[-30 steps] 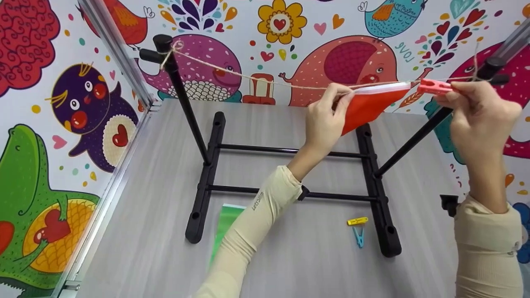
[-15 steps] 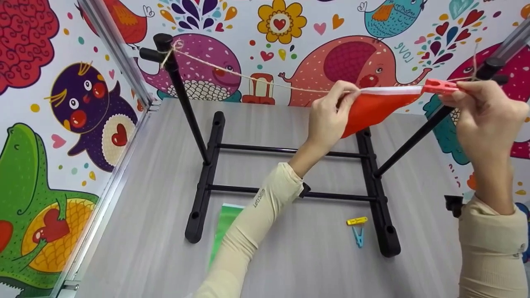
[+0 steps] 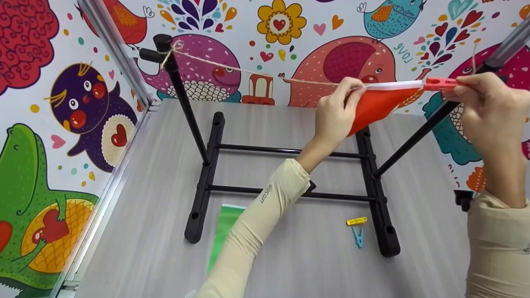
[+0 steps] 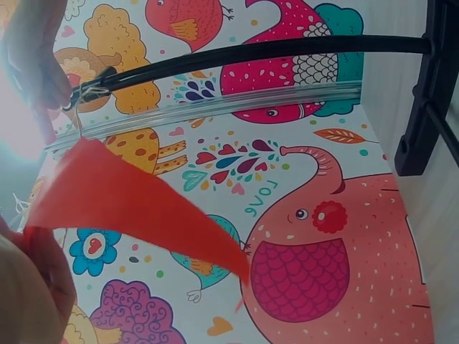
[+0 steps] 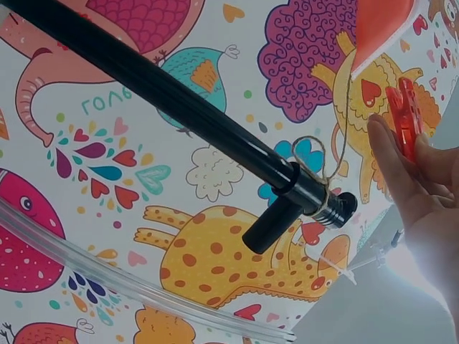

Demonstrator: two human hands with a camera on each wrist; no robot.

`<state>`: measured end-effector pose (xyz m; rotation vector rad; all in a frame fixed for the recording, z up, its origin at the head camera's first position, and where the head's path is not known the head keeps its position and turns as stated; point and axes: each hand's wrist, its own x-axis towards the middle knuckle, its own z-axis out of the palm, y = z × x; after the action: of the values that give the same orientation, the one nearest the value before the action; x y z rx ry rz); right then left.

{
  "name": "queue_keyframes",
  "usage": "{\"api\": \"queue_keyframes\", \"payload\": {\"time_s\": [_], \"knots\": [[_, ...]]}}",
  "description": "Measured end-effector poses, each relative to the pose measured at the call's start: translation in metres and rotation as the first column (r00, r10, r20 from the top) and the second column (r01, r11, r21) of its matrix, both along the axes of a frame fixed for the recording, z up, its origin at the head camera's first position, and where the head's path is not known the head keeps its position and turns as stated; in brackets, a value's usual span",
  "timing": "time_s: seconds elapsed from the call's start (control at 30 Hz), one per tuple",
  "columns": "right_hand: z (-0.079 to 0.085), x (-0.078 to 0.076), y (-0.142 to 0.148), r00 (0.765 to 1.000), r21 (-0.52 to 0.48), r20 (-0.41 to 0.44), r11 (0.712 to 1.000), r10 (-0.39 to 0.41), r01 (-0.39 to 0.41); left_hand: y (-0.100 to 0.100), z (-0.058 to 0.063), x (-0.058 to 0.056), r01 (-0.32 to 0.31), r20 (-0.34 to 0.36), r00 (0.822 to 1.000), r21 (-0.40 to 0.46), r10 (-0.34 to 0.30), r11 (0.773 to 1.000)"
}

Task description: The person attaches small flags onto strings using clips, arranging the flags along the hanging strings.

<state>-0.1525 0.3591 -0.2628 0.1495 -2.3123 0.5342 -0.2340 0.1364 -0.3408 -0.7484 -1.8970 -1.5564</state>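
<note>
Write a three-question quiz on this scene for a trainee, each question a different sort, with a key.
1. Which hand holds the red clothespin?
2. True or false: the yellow clip and the blue clip lie on the tabletop.
3. The left hand pinches a pennant of which colour: A) green, B) red, C) yellow?

Key: 1. The right hand. 2. True. 3. B.
</note>
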Motion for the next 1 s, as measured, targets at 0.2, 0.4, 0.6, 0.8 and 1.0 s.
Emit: {"api": "queue_keyframes", "payload": {"time_s": [0.2,0.4,0.6,0.8,1.0], "knots": [[0.003,-0.005,0.009,0.999,0.027,0.041,0.999,-0.032,0.031,0.003,-0.003,-0.004,0.002,0.007,1.0,-0.012,-0.002,1.0],[0.006,-0.01,0.013,0.996,0.041,0.06,0.997,-0.062,0.059,0.002,-0.004,-0.008,-0.012,0.02,1.0,-0.046,0.013,0.999],[0.01,-0.011,0.009,0.997,0.105,0.073,0.994,-0.038,0.03,0.001,-0.004,-0.01,-0.011,0.024,1.0,-0.066,0.012,0.998],[0.021,-0.014,0.004,0.996,0.148,0.094,0.989,-0.004,-0.01,0.003,-0.004,-0.011,-0.019,0.022,1.0,-0.067,0.021,0.998],[0.029,-0.019,-0.001,0.979,0.138,0.203,0.99,-0.01,-0.019,0.004,-0.005,-0.012,-0.025,0.042,0.999,-0.067,0.028,0.997]]}}
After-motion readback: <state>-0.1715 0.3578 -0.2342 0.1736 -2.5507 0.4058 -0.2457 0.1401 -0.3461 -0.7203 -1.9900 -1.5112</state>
